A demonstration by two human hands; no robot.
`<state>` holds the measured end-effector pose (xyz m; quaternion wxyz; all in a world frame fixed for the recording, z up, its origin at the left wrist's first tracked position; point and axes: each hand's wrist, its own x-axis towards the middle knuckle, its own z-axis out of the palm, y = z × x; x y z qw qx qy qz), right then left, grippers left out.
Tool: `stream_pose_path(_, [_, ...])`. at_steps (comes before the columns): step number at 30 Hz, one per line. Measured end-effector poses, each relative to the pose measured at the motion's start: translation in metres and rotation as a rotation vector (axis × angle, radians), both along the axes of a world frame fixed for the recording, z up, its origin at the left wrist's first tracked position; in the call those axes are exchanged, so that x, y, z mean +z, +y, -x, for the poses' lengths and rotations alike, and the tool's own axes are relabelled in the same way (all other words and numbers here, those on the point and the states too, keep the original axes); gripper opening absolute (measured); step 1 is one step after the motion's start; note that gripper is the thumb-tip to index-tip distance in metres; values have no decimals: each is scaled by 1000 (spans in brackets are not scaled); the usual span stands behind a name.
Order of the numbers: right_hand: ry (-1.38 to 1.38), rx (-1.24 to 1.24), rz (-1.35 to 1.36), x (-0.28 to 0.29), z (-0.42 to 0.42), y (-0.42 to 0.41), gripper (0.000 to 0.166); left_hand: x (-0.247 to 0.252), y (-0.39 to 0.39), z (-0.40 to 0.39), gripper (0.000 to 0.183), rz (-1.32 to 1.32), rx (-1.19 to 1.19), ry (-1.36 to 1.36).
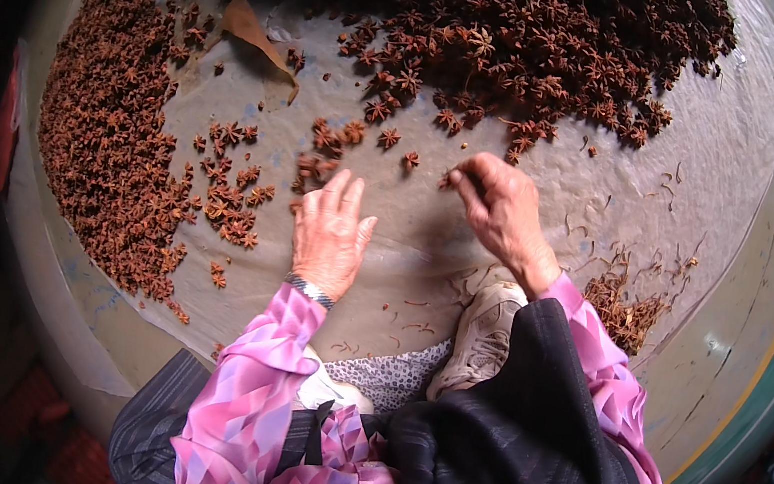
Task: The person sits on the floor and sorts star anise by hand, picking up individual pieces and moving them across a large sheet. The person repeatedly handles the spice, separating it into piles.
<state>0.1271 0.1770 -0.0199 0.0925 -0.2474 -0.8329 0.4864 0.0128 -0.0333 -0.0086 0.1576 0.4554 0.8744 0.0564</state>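
Note:
My left hand is palm down over the plastic sheet, fingers extended and thumb apart. Just beyond its fingertips is a blurred cluster of star anise pods. My right hand pinches a small reddish piece, apparently star anise, between thumb and fingers; most of it is hidden. Two loose star anise pods rest between the hands, a little farther out. Past them rises a large dark heap of star anise.
A broad bank of star anise covers the left side. Thin brown stems lie piled at right, near my shoe. A curled dry leaf lies toward the back. Small pod groups sit left of my left hand.

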Motion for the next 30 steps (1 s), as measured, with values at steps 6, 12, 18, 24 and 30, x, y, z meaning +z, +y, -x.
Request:
stream_pose_path(6, [134,-196,845,26,-4,-37,15,40,54,-31,31,-658,718,-1310])
stream_pose_path(12, [94,-281,875,54,-43,-13,14,57,64,-45,23,-742,813,-1536])
stream_pose_path(18, [78,-133,753,62,-33,-16,15,71,65,-49,29,-743,877,-1747])
stream_pose_path(24, [39,36,-240,47,-45,-19,12,53,46,-53,29,-727,910,-1461])
stream_pose_path(30, [-341,18,-478,45,-51,24,17,28,14,16,43,-839,1449,-1121])
